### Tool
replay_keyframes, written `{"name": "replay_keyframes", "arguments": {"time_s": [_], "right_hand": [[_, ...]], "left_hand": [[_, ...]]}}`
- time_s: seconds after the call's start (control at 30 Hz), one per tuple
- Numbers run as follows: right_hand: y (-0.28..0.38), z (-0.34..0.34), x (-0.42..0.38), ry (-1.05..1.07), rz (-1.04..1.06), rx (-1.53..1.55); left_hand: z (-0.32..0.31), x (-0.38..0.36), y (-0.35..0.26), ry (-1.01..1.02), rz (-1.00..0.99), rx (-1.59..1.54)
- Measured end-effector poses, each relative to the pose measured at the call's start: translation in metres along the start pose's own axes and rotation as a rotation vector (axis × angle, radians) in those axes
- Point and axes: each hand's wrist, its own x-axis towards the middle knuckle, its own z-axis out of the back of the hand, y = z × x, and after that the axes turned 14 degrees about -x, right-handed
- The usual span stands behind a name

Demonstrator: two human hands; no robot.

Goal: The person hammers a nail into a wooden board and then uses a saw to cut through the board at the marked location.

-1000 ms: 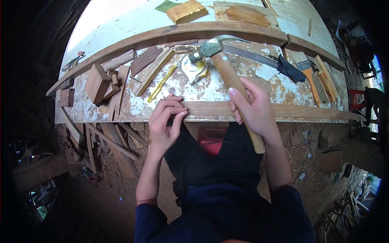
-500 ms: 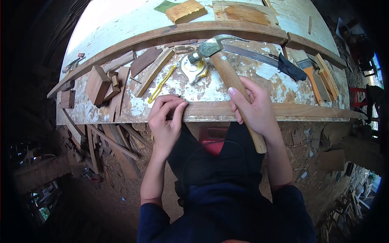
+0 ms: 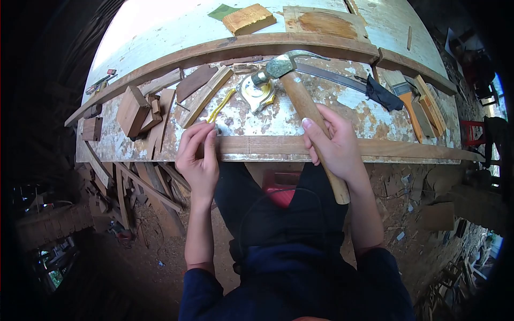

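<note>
My right hand (image 3: 335, 143) is wrapped around the wooden handle of a claw hammer (image 3: 301, 93), its steel head pointing away from me above the bench. My left hand (image 3: 198, 160) is pinched, thumb against fingers, near the front edge; whatever sits between the fingertips is too small to make out. Beneath both hands a long wooden strip (image 3: 284, 145) lies along the bench's front edge, with a thin line across it. Just beyond the hammer head is a tape measure (image 3: 256, 92), and a yellow strap (image 3: 221, 107) lies beyond my left hand.
Wooden blocks (image 3: 132, 112) and offcuts lie at the left of the worn bench (image 3: 342, 119). A long wooden beam (image 3: 225, 49) crosses behind the tools. At right are a dark-wrapped blade (image 3: 384, 95) and a paintbrush (image 3: 409, 101). Scrap wood (image 3: 150, 187) leans below the left side.
My left hand has moved left along the wooden strip, still pinched, uncovering the line on it. The right hand and hammer have stayed almost in place.
</note>
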Motion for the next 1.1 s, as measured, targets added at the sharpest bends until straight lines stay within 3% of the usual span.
{"name": "replay_keyframes", "arguments": {"time_s": [0.1, 0.23, 0.53, 0.63, 0.77, 0.9, 1.0, 1.1], "right_hand": [[0.000, -0.001, 0.000, -0.008, -0.002, -0.008], [0.001, 0.000, -0.001, 0.002, 0.006, 0.010], [0.014, 0.019, -0.027, 0.040, 0.054, 0.157], [0.030, 0.030, -0.050, -0.033, 0.113, 0.130], [0.050, 0.051, -0.064, -0.084, 0.220, 0.113], [0.057, 0.060, -0.059, -0.174, 0.234, 0.037], [0.053, 0.063, -0.051, -0.276, 0.164, -0.134], [0.048, 0.062, -0.037, -0.437, 0.197, -0.561]], "left_hand": [[0.009, 0.012, -0.006, 0.206, 0.046, 0.176], [0.014, 0.012, -0.027, 0.581, -0.200, 0.268], [0.029, -0.006, -0.032, 0.578, -0.416, 0.378], [0.042, -0.010, -0.042, 0.627, -0.322, 0.318], [0.041, -0.009, -0.051, 0.593, 0.128, -0.032], [0.040, -0.005, -0.047, 0.613, 0.288, -0.068], [0.040, -0.005, -0.049, 0.601, 0.307, -0.076], [0.039, -0.012, -0.044, 0.525, 0.010, -0.042]]}}
